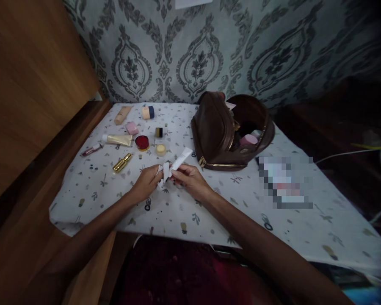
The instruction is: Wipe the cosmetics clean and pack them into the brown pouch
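My right hand grips a slim white tube, tilted with its flat end up and to the right. A crumpled white tissue is pinched in my left hand and presses around the tube's lower end. Both hands meet above the front middle of the table. Just beyond them lie a small round cream-coloured pot and a red round jar. A gold lipstick tube rests left of my left hand. The brown bag stands open to the right of the tube.
Farther back left are a beige tube, a jar with a dark blue lid, a pink item, a pale yellow tube and a lip gloss. A blurred-out flat object lies right. Wooden furniture borders the left.
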A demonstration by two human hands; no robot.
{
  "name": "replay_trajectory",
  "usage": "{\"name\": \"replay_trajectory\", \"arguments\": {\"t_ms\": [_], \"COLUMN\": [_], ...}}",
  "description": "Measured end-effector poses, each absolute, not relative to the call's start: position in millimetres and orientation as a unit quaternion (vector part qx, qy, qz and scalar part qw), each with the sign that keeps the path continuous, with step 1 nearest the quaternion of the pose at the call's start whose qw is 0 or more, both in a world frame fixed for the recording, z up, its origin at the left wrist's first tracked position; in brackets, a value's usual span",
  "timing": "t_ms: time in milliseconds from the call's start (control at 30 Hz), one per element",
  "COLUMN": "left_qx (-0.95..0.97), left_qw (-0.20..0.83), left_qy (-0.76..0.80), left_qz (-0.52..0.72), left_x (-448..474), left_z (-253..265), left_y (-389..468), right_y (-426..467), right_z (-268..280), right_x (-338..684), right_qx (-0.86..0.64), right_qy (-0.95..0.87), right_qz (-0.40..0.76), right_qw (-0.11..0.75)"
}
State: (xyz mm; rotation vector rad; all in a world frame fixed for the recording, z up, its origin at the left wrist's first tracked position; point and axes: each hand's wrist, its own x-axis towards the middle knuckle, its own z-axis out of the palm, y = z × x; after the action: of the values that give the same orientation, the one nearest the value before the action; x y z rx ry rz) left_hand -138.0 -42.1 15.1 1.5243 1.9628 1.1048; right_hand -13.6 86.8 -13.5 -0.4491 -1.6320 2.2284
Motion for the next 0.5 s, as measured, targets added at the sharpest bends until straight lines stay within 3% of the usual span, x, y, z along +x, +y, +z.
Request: {"name": "replay_trajectory", "arguments": {"t_ms": [267,367,500], "left_qx": [0.406,0.4,0.499], "left_qw": [0.183,0.104,-0.015], "left_qy": [0.748,0.779,0.776], "left_qz": [0.491,0.47,0.386], "left_x": [-144.3,-146.1,-138.6], "left_z": [12.4,16.3,22.4], "left_y": [-47.6,-56.5,-70.1], "right_y": [84.0,84.3,81.1], "right_z": [-7.4,-6.7,-3.7], "right_x": [-7.8,-3.6,0.8], "right_qx": [-0.159,-0.149,-0.164], "right_qy": [-0.583,-0.683,-0.83], "right_qz": [0.792,0.711,0.516], "right_qw": [0.087,0.082,0.136]}}
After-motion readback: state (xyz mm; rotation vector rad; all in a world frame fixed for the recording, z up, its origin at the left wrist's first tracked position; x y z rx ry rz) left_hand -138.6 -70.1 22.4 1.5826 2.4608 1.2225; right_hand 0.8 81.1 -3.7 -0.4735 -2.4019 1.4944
